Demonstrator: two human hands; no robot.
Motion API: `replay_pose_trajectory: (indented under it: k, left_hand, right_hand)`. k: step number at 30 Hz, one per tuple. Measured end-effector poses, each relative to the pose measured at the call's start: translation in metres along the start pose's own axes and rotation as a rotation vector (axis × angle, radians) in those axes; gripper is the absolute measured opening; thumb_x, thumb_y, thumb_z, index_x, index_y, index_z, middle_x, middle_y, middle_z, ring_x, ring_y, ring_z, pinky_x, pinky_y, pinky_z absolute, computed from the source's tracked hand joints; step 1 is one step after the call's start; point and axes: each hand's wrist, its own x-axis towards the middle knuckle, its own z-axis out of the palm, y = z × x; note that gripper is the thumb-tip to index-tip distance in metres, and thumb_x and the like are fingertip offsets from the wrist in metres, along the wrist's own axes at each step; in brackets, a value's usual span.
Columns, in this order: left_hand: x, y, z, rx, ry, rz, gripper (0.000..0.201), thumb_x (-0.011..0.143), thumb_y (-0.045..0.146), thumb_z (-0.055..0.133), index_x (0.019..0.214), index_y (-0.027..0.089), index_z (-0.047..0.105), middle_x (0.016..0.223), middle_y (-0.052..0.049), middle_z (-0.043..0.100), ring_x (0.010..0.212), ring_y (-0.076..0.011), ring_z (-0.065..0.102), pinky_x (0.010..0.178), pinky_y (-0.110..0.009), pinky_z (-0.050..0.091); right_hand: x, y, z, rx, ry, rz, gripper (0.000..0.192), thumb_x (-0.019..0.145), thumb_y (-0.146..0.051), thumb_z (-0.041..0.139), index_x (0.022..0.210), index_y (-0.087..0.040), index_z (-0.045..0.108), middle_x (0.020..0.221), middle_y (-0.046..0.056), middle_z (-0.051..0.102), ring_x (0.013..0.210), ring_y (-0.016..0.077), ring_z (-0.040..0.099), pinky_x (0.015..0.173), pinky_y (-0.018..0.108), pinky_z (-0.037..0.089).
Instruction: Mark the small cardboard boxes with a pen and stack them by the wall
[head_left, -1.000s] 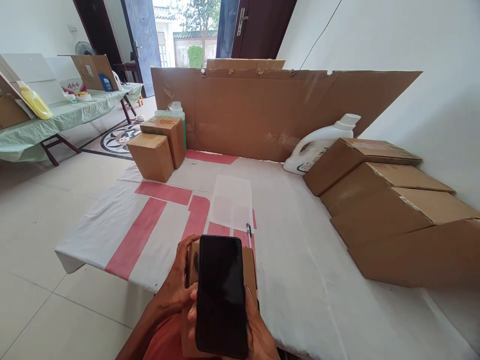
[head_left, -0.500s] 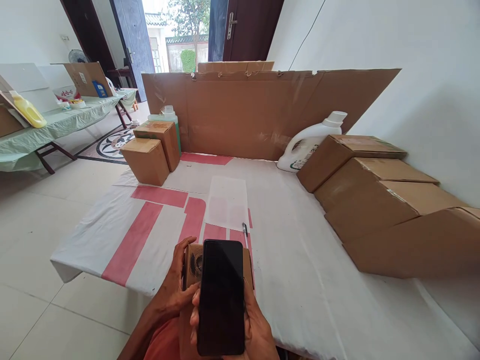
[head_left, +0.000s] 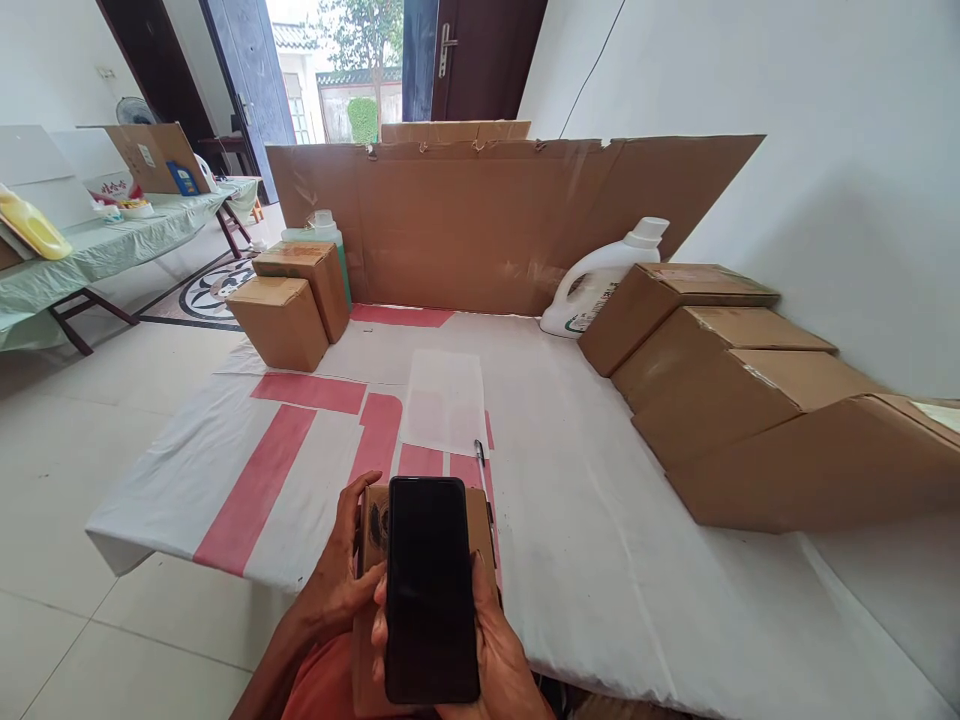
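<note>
My right hand (head_left: 499,640) is wrapped round a black smartphone (head_left: 431,590), held upright with its dark screen facing me. Behind the phone is a small cardboard box (head_left: 480,520) at the near table edge, partly hidden by it. My left hand (head_left: 341,570) grips the left side of this box, thumb on the near face and fingers along the edge. A dark round mark shows on the box beside the phone. Just beyond the box lie a pen (head_left: 480,460) and a sheet of white paper (head_left: 444,400) on the tablecloth.
The table has a white cloth (head_left: 585,520) with pink stripes. Two cardboard boxes (head_left: 281,325) and a green-tinted bottle (head_left: 324,228) stand at left. A white jug (head_left: 604,280) and several boxes (head_left: 750,440) line the right. A cardboard panel (head_left: 465,220) closes the back.
The view has shifted slightly, so most things sit a little further left in the picture. Both hands keep their hold on the box and the phone.
</note>
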Motion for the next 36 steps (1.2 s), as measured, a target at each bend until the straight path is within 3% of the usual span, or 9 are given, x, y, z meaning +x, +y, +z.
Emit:
replay_pose_trajectory:
  k: [6, 12, 16, 19, 22, 25, 28, 31, 36]
  left_hand:
    - [0.0, -0.001, 0.0, -0.061, -0.029, -0.013, 0.099, 0.085, 0.068, 0.072, 0.161, 0.028, 0.024, 0.156, -0.017, 0.042, 0.143, -0.0388, 0.047, 0.117, -0.053, 0.043]
    - [0.0, -0.006, -0.002, -0.041, -0.021, -0.05, 0.096, 0.089, 0.062, 0.07, 0.162, 0.03, 0.018, 0.162, -0.015, 0.036, 0.147, -0.036, 0.043, 0.122, -0.054, 0.035]
    - [0.0, -0.01, -0.005, -0.054, 0.013, -0.092, 0.1, 0.088, 0.06, 0.071, 0.164, 0.027, 0.015, 0.161, -0.017, 0.039, 0.15, -0.0374, 0.039, 0.123, -0.056, 0.033]
    - [-0.001, -0.015, -0.006, -0.049, 0.046, -0.114, 0.1, 0.088, 0.062, 0.07, 0.164, 0.027, 0.016, 0.163, -0.018, 0.035, 0.149, -0.0388, 0.041, 0.121, -0.057, 0.037]
    - [-0.003, -0.02, -0.007, -0.005, 0.069, -0.122, 0.096, 0.09, 0.061, 0.068, 0.164, 0.028, 0.018, 0.166, -0.017, 0.03, 0.148, -0.0388, 0.041, 0.121, -0.058, 0.037]
    - [-0.003, -0.023, -0.01, 0.031, 0.085, -0.129, 0.094, 0.09, 0.06, 0.068, 0.164, 0.029, 0.02, 0.165, -0.017, 0.031, 0.147, -0.039, 0.044, 0.119, -0.059, 0.04]
    - [-0.002, -0.025, -0.013, 0.073, 0.101, -0.112, 0.089, 0.09, 0.059, 0.07, 0.162, 0.029, 0.027, 0.162, -0.016, 0.036, 0.147, -0.039, 0.044, 0.119, -0.059, 0.041]
    - [0.0, -0.024, -0.016, 0.098, 0.11, -0.118, 0.084, 0.091, 0.06, 0.068, 0.159, 0.027, 0.033, 0.158, -0.016, 0.04, 0.145, -0.0375, 0.047, 0.12, -0.058, 0.041]
    - [-0.003, -0.023, -0.016, 0.112, 0.124, -0.105, 0.077, 0.096, 0.06, 0.062, 0.159, 0.027, 0.034, 0.156, -0.016, 0.042, 0.144, -0.0353, 0.049, 0.12, -0.056, 0.041]
  right_hand:
    - [-0.004, -0.007, 0.002, -0.061, -0.027, -0.068, 0.068, 0.089, -0.074, 0.065, 0.116, -0.014, 0.077, 0.111, 0.014, 0.079, 0.083, 0.0229, 0.074, 0.078, 0.039, 0.059]
    - [-0.006, -0.007, -0.004, -0.054, 0.033, -0.106, 0.078, 0.085, -0.082, 0.062, 0.113, -0.011, 0.079, 0.109, 0.016, 0.08, 0.082, 0.025, 0.076, 0.071, 0.037, 0.059]
    - [-0.016, -0.037, -0.014, -0.208, 0.294, -0.208, 0.079, 0.081, -0.083, 0.066, 0.107, -0.01, 0.079, 0.098, 0.015, 0.08, 0.076, 0.0243, 0.074, 0.072, 0.037, 0.059]
    - [-0.019, -0.075, -0.039, -0.585, 0.589, -0.508, 0.064, 0.076, -0.077, 0.076, 0.098, -0.017, 0.078, 0.086, 0.006, 0.077, 0.075, 0.0222, 0.068, 0.072, 0.034, 0.055]
    - [-0.017, -0.107, -0.078, -1.039, 0.842, -0.686, 0.059, 0.082, -0.079, 0.064, 0.079, -0.02, 0.067, 0.071, 0.0, 0.064, 0.067, 0.018, 0.054, 0.063, 0.031, 0.046]
    - [-0.017, -0.123, -0.113, -1.233, 1.044, -0.68, 0.059, 0.083, -0.08, 0.052, 0.065, -0.024, 0.05, 0.058, -0.004, 0.046, 0.06, 0.0158, 0.039, 0.056, 0.031, 0.034]
    - [-0.02, -0.127, -0.132, -1.326, 1.182, -0.664, 0.055, 0.083, -0.078, 0.045, 0.061, -0.027, 0.04, 0.055, -0.006, 0.036, 0.059, 0.0165, 0.034, 0.056, 0.032, 0.029]
    - [-0.022, -0.127, -0.138, -1.433, 1.262, -0.637, 0.049, 0.082, -0.073, 0.041, 0.065, -0.027, 0.047, 0.056, -0.002, 0.046, 0.06, 0.0208, 0.043, 0.06, 0.036, 0.034]
    - [-0.024, -0.129, -0.145, -1.568, 1.329, -0.615, 0.054, 0.077, -0.067, 0.042, 0.088, -0.019, 0.064, 0.087, 0.02, 0.07, 0.082, 0.0363, 0.061, 0.08, 0.049, 0.044]
